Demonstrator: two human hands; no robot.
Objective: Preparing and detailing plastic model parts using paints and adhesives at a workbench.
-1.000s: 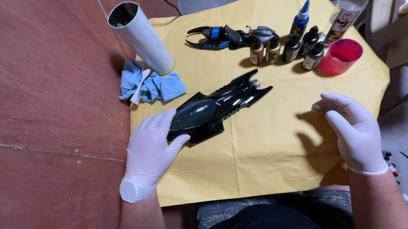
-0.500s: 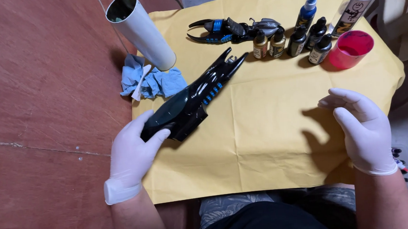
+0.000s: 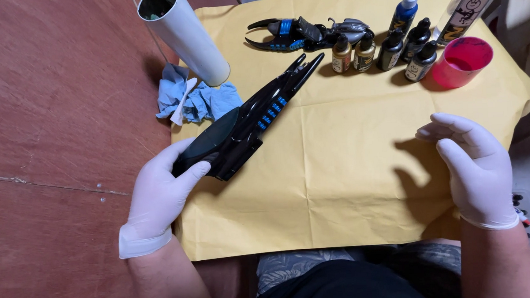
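Reddish-brown table surface [image 3: 48, 119] carries a sheet of yellow paper [image 3: 351, 162] spread toward the right. On that paper's left part lies a long black model vehicle body with blue side accents [image 3: 248, 120], its pointed nose aimed toward 1 o'clock and its broad rear at 7 o'clock. The gloved left hand [image 3: 160, 195] grips the rear end, thumb pressed on the upper side and fingers wrapped beneath. The gloved right hand [image 3: 471, 164] hovers well apart at 3 o'clock from the model, fingers loosely spread and half curled, holding nothing. At 10 o'clock from the model sits a crumpled blue cloth [image 3: 198, 101] with a white stick on it, just beside a tilted white tube [image 3: 184, 34]. At 12 o'clock lies a second black-and-blue model part [image 3: 298, 33]. Toward 2 o'clock stand small dropper bottles [image 3: 387, 48], a blue-tipped bottle [image 3: 405, 10], a clear bottle [image 3: 468, 4] and a pink cup [image 3: 461, 62].
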